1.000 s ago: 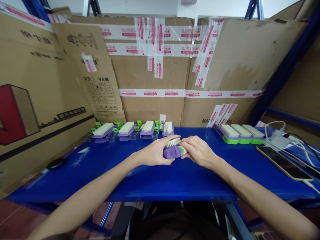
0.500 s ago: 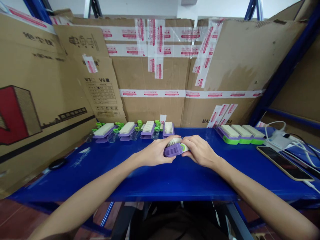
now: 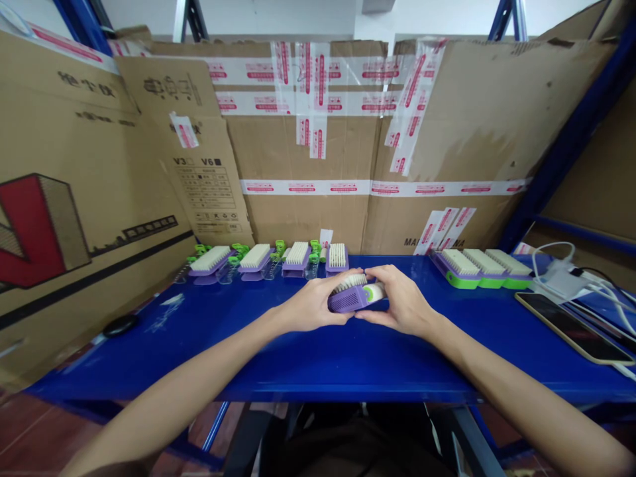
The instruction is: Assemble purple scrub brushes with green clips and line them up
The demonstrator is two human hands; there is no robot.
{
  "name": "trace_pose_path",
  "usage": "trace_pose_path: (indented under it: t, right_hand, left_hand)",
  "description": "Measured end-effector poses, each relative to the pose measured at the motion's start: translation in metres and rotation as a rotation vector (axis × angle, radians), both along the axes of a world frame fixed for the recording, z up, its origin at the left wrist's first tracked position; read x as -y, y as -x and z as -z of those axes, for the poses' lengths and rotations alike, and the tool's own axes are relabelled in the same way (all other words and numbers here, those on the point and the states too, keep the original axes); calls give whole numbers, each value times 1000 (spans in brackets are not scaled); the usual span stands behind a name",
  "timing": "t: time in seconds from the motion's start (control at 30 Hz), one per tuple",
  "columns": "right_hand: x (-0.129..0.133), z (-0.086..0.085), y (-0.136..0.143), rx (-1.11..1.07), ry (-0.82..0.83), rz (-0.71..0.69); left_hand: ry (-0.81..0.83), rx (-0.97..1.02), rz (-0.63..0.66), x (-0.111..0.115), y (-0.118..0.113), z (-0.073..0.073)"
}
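A purple scrub brush with off-white bristles is held up over the blue table, bristles facing up. My left hand grips its left end, thumb and fingers pressed on the two edges. At the right end, a white piece with a round green mark shows. My right hand curves around this end, its fingertips above and its thumb along the underside. The palm side of the right hand is partly hidden.
Several purple brushes stand along the back of the blue table, with green-topped clear bottles between them. Green-based brushes, a phone and white cables lie at right. Cardboard walls the back.
My right hand has loosened from a close pinch on the white end into a wider curve around it, thumb now lower. My left hand keeps its hold on the brush.
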State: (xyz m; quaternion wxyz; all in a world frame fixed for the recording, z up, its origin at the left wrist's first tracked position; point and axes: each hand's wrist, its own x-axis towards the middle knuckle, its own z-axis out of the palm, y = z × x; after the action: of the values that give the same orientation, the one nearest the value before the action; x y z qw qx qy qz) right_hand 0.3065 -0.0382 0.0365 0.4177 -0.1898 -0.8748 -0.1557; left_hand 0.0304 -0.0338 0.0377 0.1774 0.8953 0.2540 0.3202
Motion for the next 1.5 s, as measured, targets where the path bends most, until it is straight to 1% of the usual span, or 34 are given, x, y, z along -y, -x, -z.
trace_pose_path:
  t: [0.1, 0.23, 0.37, 0.47, 0.57, 0.67, 0.8, 0.97, 1.1, 1.3, 1.5]
  right_hand:
    - [1, 0, 1, -14, 20, -8]
    - [0, 1, 1, 10, -12, -7]
    - [1, 0, -1, 75, -58, 42]
    - [0, 0, -2, 115, -40, 74]
    - [-1, 0, -3, 137, -44, 74]
    - [-1, 1, -3, 164, -85, 71]
    - [-1, 2, -4, 199, -110, 58]
    - [-3, 3, -5, 195, -156, 44]
    - [-3, 4, -4, 207, -189, 26]
    - [-2, 3, -4, 200, -232, 22]
    - [0, -1, -5, 203, -273, 54]
  left_hand:
    - [27, 33, -8, -1, -2, 3]
    - [33, 73, 10, -1, -3, 2]
    - [86, 63, 14, -3, 0, 0]
    - [135, 85, 50, -7, 2, 0]
    - [174, 147, 84, -12, 4, 1]
    - [186, 181, 58, -17, 5, 4]
    - [176, 165, 7, -22, 6, 6]
    - [155, 145, 1, -18, 6, 0]
    - [211, 185, -7, -13, 5, -4]
    - [263, 179, -39, -12, 7, -1]
    - [262, 174, 23, -13, 8, -1]
